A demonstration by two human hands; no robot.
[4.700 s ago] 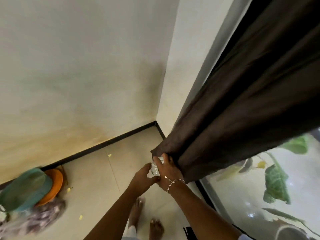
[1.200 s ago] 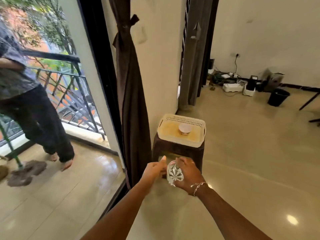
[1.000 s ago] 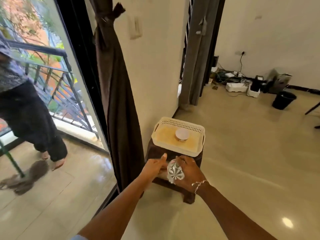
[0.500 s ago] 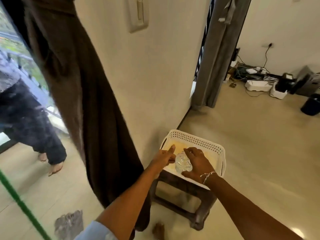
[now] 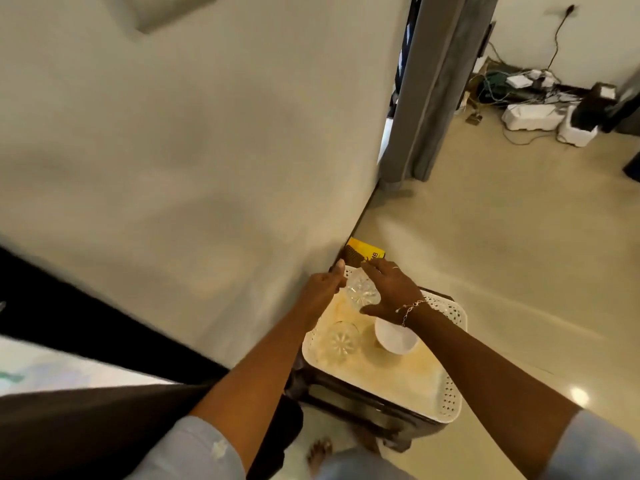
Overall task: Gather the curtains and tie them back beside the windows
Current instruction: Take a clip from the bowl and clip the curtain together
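right hand (image 5: 391, 292) grip clamped on glass (image 5: 362, 292) above tray (image 5: 450, 403) | left hand (image 5: 323, 287) grip unclear, can't tell | risk: could land on tray's second glass (image 5: 341, 341), chips

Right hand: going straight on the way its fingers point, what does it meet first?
Probably the yellow box just beyond the right hand, which holds a glass; the box may sit lower, by the wall, so depth is unclear.

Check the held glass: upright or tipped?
Tipped. The right hand grips the glass with its star-cut base turned toward the camera, over the far end of the tray.
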